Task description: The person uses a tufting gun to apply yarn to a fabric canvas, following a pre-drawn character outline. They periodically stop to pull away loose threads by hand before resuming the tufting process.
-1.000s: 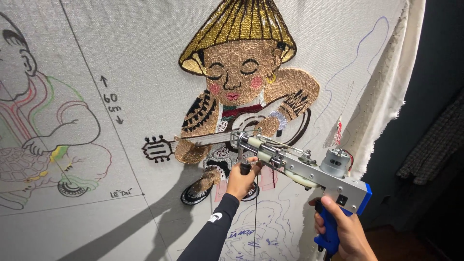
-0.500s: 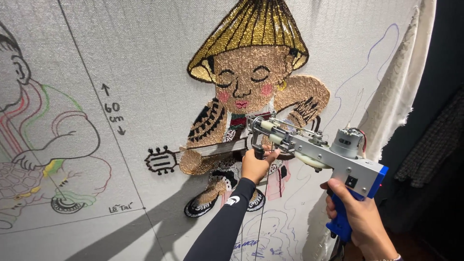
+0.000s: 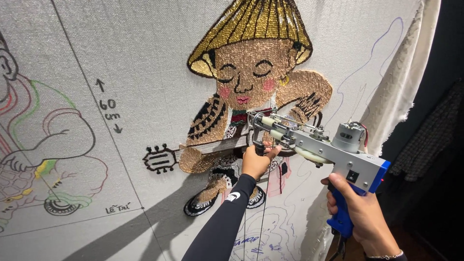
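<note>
A grey and blue tufting gun (image 3: pixel 328 147) points at a stretched pale cloth (image 3: pixel 145 63). My right hand (image 3: pixel 360 212) grips its blue rear handle. My left hand (image 3: pixel 257 161), in a black sleeve, holds the short front handle under the gun's nose. The needle end touches the cloth at the chest of a tufted figure (image 3: pixel 251 82) with a gold conical hat, brown face and a stringed instrument. A thin dark yarn (image 3: pixel 265 203) hangs down from the gun.
A line drawing of a seated figure (image 3: pixel 43 145) with coloured outlines fills the cloth's left side. Blue pen sketches (image 3: pixel 270 237) lie below the tufted figure. The cloth's frayed edge (image 3: pixel 406 82) hangs at the right, beside a dark space.
The gun and both hands have risen a little on the cloth, from the figure's lower body to its chest. The view has moved closer.
</note>
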